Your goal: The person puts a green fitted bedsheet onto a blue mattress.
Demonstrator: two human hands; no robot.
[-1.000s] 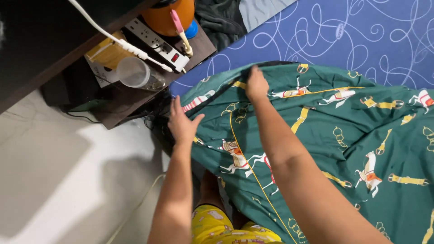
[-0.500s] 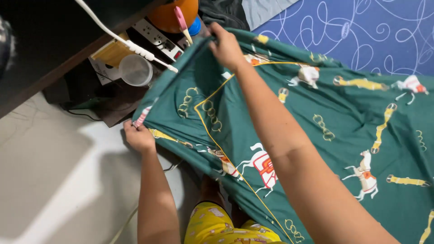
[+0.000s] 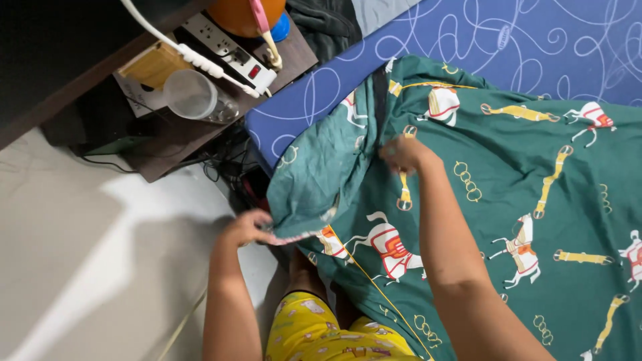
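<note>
Green sheet [image 3: 535,200], printed w/ white-and-red horses, gold chains and straps, thin yellow border line, lies spread over the blue mattress [image 3: 535,40] w/ white swirl pattern; its near corner is bunched and folded over at the mattress corner, hanging toward the floor [image 3: 80,254]. Left hand [image 3: 249,227] sits at the low corner of the sheet, fingers closed on the pinkish edge. Right hand [image 3: 403,152] is on top of the sheet near a dark fold, fingers curled, pinching the fabric.

Hard to see: left fingertips are tucked under the cloth; right side of sheet runs out of frame; mattress corner itself is covered. Side shelf [image 3: 200,134] upper left holds a clear plastic cup [image 3: 190,93], white power strip [image 3: 227,50] and an orange round thing [image 3: 234,13], cut off by the top edge. Yellow patterned shorts [image 3: 321,331] show at bottom.

Vs. half a sec ago: right hand was up by the shelf holding the sheet edge high; now it's lower, mid-sheet. Sheet has dropped off the shelf, so more blue mattress shows. Left hand moved right, closer to the bed.
</note>
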